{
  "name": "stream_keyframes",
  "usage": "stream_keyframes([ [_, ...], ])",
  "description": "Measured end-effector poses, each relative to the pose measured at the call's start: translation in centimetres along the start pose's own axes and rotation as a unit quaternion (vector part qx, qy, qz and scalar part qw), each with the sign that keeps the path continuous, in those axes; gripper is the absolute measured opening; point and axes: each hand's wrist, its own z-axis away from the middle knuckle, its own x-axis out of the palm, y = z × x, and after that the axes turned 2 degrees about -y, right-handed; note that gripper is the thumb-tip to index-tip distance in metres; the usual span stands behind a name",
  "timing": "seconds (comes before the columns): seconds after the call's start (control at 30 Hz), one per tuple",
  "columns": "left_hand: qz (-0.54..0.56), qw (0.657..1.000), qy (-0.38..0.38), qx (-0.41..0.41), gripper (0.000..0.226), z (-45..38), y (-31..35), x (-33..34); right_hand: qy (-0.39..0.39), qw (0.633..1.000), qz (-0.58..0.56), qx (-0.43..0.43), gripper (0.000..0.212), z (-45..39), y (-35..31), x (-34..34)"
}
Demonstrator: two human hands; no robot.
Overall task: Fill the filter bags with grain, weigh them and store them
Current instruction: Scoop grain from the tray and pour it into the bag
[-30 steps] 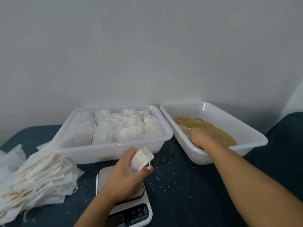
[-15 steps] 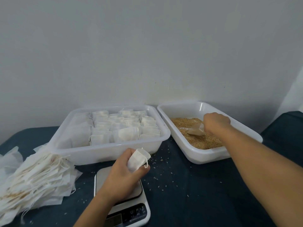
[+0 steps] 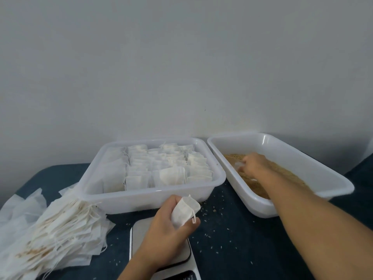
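Right hand [image 3: 253, 164] back down in grain tray [image 3: 302, 158], grip unclear; left hand [image 3: 169, 225] grips filter bag [image 3: 184, 211] above scale [image 3: 141, 229]; scooping again.

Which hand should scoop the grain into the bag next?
Right. The right hand is already down in the grain tray with a clear scoop; the left hand grips the filter bag above the scale.

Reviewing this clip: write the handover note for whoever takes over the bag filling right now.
Left hand grips an open filter bag above the scale.
Right hand is down in the grain tray, apparently holding a clear scoop; blurred.
Done: rows of filled bags sit in the storage tray.
Left: fill and weigh this bag, store it, then work through the pile of empty bags.
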Motion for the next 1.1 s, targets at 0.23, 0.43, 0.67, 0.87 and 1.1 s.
stream_keyframes([
  [0.23, 0.037, 0.999, -0.006, 0.011, 0.019, 0.1, 0.3, -0.2, -0.029, 0.997, -0.068, 0.018, 0.038, -0.8, -1.0, 0.9],
  [0.43, 0.053, 0.999, -0.006, -0.002, 0.015, 0.1, 0.5, -0.1, -0.018, 0.985, -0.168, 0.043, 0.035, -0.7, -0.2, 0.5],
  [0.67, 0.057, 0.998, -0.008, -0.006, 0.023, 0.3, 0.5, -0.1, 0.056, 0.934, -0.353, 0.018, 0.023, 1.0, 0.9, -0.4],
  [0.87, 0.056, 0.998, 0.027, -0.010, 0.025, 0.2, 0.2, -0.7, 0.103, 0.851, -0.514, -0.021, 0.024, 5.2, -1.0, -1.6],
  [1.1, 0.052, 0.996, 0.066, -0.034, 0.019, 0.2, -0.6, -1.6, 0.068, 0.833, -0.540, -0.103, 0.023, 8.6, -3.3, -3.7],
])
